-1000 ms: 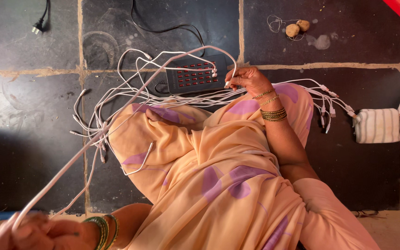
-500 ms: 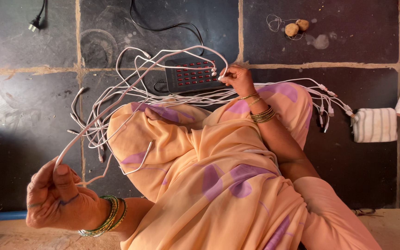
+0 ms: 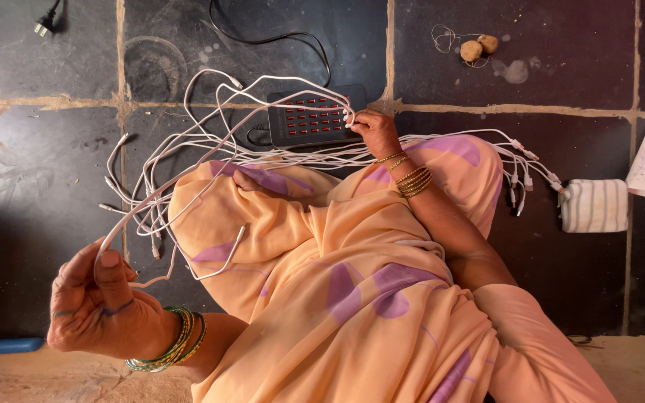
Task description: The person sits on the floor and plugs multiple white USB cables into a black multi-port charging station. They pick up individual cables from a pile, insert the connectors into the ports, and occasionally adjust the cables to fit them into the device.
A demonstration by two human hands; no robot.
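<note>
While the left hand (image 3: pixel 102 310) stays low at the near left, fingers curled and pinched on a white cable (image 3: pixel 188 168), the right hand (image 3: pixel 371 128) has moved up to the right edge of the black hub (image 3: pixel 315 118), fingertips closed on the cable's plug end right at the ports. A second ago that plug was held just off the hub's corner and the cable was stretched in a long taut line to the left hand near the frame bottom; half a second ago the left hand had come up and the line had slackened; now the cable arcs loosely from left hand over the lap to the hub. So the change: plug end brought to the hub, slack given from the left. Judging by this, the plug is being seated or is about seated; I cannot tell if it is fully in. More white cables (image 3: pixel 151 186) fan out on the dark floor (image 3: pixel 31 172) left of the knee, another bunch of ends (image 3: pixel 520 175) lies right, near a striped cloth (image 3: pixel 595 205). Two small stones (image 3: pixel 479 46) sit beyond, unmoved.
</note>
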